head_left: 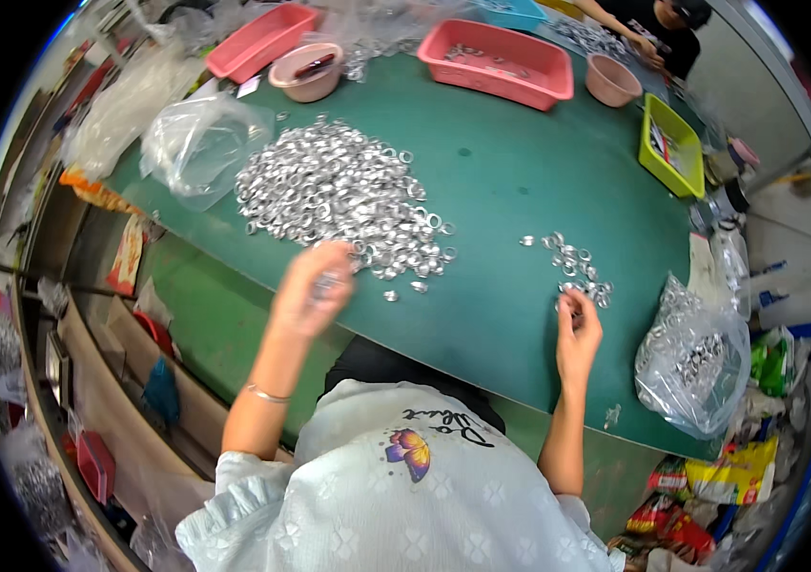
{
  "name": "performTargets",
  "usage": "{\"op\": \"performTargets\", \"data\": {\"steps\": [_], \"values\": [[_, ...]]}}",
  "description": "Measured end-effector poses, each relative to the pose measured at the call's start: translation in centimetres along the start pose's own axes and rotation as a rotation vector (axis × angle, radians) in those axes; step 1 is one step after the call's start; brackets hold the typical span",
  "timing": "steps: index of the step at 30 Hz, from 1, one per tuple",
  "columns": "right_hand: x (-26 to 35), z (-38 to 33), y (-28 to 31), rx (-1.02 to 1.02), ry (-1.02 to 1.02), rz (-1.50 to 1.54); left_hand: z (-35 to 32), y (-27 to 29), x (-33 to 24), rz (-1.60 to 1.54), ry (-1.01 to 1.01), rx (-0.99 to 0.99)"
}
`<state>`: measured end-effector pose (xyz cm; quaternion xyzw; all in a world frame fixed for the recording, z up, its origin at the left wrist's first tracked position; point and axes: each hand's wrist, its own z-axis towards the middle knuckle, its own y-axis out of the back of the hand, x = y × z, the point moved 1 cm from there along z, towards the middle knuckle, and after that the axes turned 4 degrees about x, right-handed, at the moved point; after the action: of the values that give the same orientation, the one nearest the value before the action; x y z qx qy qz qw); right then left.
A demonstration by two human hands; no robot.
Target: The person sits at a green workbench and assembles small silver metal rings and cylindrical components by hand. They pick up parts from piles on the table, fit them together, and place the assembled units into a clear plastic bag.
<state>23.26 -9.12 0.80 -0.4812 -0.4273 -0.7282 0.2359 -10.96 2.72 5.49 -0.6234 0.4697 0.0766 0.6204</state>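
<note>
A green tabletop (520,181) carries a big heap of silver rings (334,195), pink trays (499,59), bowls (307,72) and a yellow-green tray (672,145). The left hand (315,286), blurred, sits at the heap's near edge, fingers curled on some rings. The right hand (579,329) pinches one beside a small pile (575,267); clutter crowds the floor.

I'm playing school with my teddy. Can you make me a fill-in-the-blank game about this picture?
1. The table top is ____.
2. The left hand is at the edge of the ____ pile of silver rings.
3. The clear bag of rings lies to the person's ____.
4. The right hand touches the ____ pile of rings.

Missing words: green; big; right; small
</note>
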Motion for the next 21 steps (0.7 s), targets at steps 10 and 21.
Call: {"op": "performTargets", "data": {"steps": [10,21], "values": [[0.0,7.7,-5.9,0.199,0.339,-0.592,5.8,-10.5,13.4,0.142,0.475,0.209],[2.6,0.1,-1.8,0.298,-0.607,1.330,6.1,-12.2,13.8,0.513,0.073,0.293]]}}
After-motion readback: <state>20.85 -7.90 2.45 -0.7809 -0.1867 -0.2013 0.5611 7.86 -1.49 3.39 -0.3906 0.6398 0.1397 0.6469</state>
